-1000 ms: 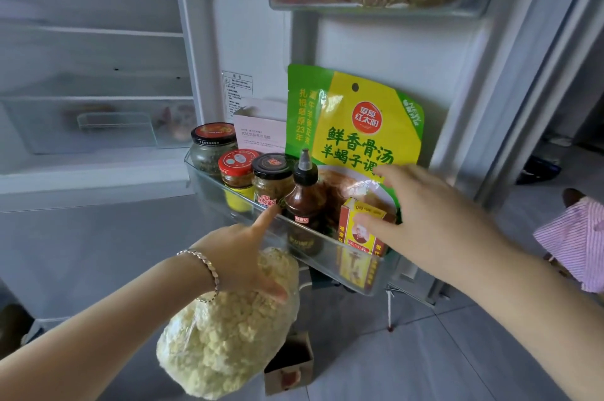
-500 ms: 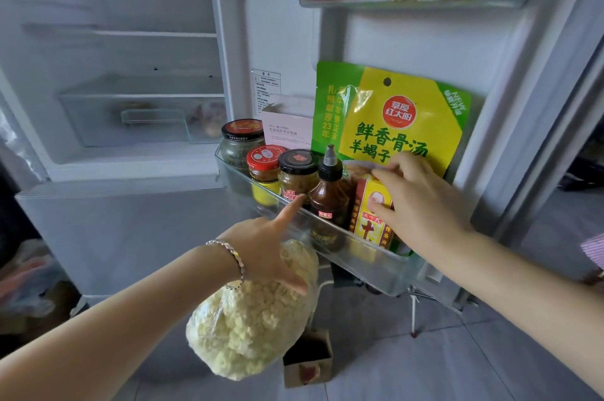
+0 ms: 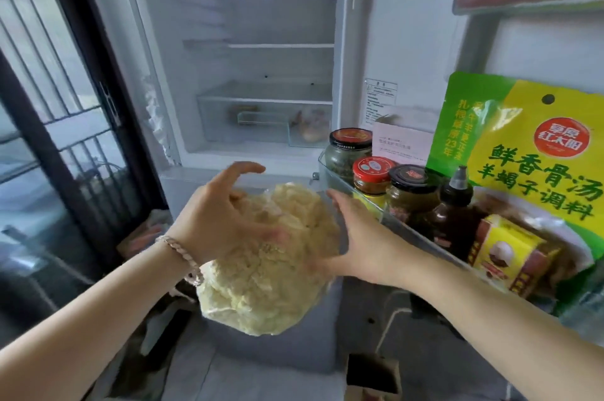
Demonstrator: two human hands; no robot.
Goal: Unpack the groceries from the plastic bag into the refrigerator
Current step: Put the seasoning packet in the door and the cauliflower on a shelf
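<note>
Holding the bagged cauliflower (image 3: pixel 274 296) short of the fridge shelves (image 3: pixel 281 46) — left hand (image 3: pixel 225 214) seemingly curled over it, right hand (image 3: pixel 356 237) pressed flat alongside; door rack (image 3: pixel 323 165) already stocked.

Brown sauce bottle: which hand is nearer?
Right. The right hand rests on the cauliflower bag, on the side facing the brown sauce bottle; left hand holds its far side.
</note>
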